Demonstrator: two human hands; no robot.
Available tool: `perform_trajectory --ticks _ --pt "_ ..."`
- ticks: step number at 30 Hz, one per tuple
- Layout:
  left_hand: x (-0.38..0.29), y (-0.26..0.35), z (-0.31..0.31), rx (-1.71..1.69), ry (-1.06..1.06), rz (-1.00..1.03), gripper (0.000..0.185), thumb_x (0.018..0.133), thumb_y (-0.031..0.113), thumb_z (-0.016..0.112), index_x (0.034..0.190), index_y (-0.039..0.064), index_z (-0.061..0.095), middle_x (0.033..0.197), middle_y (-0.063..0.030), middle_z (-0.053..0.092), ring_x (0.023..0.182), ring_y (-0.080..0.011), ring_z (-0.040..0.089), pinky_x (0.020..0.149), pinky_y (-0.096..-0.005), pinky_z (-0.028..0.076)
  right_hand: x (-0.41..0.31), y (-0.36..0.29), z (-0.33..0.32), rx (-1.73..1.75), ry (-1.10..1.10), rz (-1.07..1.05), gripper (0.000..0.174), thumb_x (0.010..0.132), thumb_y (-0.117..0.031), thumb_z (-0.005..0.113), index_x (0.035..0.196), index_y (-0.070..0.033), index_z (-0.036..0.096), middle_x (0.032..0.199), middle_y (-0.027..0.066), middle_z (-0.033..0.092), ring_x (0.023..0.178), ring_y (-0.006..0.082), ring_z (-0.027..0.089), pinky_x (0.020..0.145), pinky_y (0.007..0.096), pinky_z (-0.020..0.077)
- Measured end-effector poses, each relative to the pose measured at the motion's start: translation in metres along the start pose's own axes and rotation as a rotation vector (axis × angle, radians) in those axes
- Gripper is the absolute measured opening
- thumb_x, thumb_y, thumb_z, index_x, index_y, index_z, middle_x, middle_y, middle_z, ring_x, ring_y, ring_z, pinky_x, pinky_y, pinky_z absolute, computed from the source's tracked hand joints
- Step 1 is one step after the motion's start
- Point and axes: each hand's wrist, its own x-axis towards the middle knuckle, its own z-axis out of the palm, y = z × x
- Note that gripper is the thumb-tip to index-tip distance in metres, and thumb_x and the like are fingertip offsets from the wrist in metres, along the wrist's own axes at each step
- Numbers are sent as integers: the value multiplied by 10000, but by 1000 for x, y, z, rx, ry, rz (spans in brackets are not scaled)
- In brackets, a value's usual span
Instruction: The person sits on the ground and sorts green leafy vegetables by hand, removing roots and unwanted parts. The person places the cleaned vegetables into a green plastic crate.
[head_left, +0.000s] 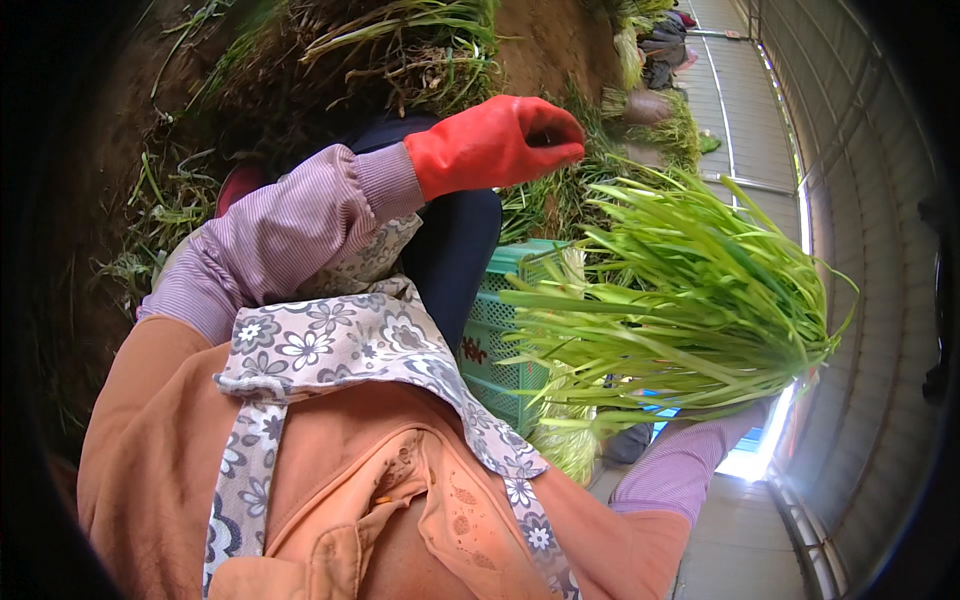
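Observation:
My left hand (499, 146), in a red rubber glove, hangs above my dark-trousered knee. Its fingers curl round to the thumb, leaving a dark hollow in which I see nothing held. On the right, a large bunch of long-leaved greens (690, 307) is raised off the ground, its leaves fanning to the left. The bunch is gathered at its right end, where my right arm (675, 465) in a striped purple sleeve reaches. Leaves cover most of my right hand, which holds the bunch there. Green plastic crates (499, 330) stand stacked between my knee and the raised leaves.
A heap of greens with roots (420, 67) lies on the soil ahead. Loose leaves (172, 202) are scattered to the left. Pale-stemmed greens (562, 427) sit beside the crates, near a dark bag (628, 444). Farther off are more bundles (667, 131). A ribbed wall (862, 247) curves along the right.

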Motion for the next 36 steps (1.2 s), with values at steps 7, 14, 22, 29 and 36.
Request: perform_trajectory --ticks 7,14,22,29,36 --pt "17 10 4 -12 25 43 204 900 108 646 1087 29 647 983 -36 690 902 -90 635 801 -245 505 -2 15 8 119 -16 140 662 851 -538 407 1189 10 560 1147 187 599 1056 359 574 945 520 454" --pt "61 23 35 158 -111 351 204 886 34 623 1087 53 652 975 -79 670 902 -168 656 807 -282 514 -16 41 13 181 -33 63 775 846 -605 384 1270 35 485 1155 199 592 1094 348 562 987 502 433" --pt "123 24 103 24 -399 275 179 905 43 582 1063 40 665 947 -62 698 869 -129 655 771 -266 510 -20 32 2 111 36 55 774 840 -570 434 1267 73 485 1222 227 554 1167 372 526 1046 509 389" --pt "75 -29 130 306 -919 117 322 854 241 662 1088 20 646 904 -156 690 767 -298 666 694 -368 525 -16 29 -19 -91 72 85 839 799 -561 493 1295 113 434 1299 328 470 1233 429 461 1084 532 337" --pt "69 -73 167 123 -868 227 250 927 166 572 1132 38 636 859 -163 690 744 -280 681 667 -361 527 15 12 -53 -282 120 44 663 901 -443 343 1293 73 484 1296 256 529 1207 391 504 1062 480 377"
